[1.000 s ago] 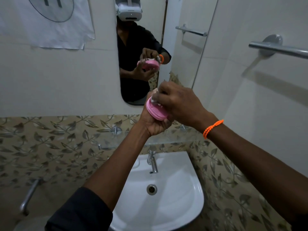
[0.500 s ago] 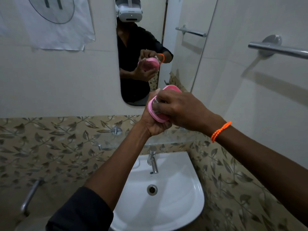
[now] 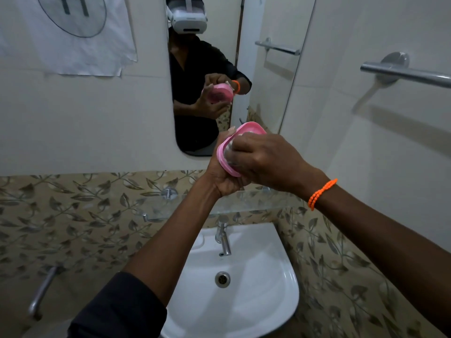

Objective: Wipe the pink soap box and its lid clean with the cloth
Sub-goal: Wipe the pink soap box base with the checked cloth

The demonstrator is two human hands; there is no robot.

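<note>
Now the pink soap box [image 3: 225, 152] has tilted further open toward the camera.

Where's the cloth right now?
In the head view, the cloth is bunched under the right hand, pressed into the open pink soap box that the left hand holds above the sink.

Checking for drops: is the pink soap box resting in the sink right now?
No, the pink soap box is held up by the left hand, well above the sink.
</note>
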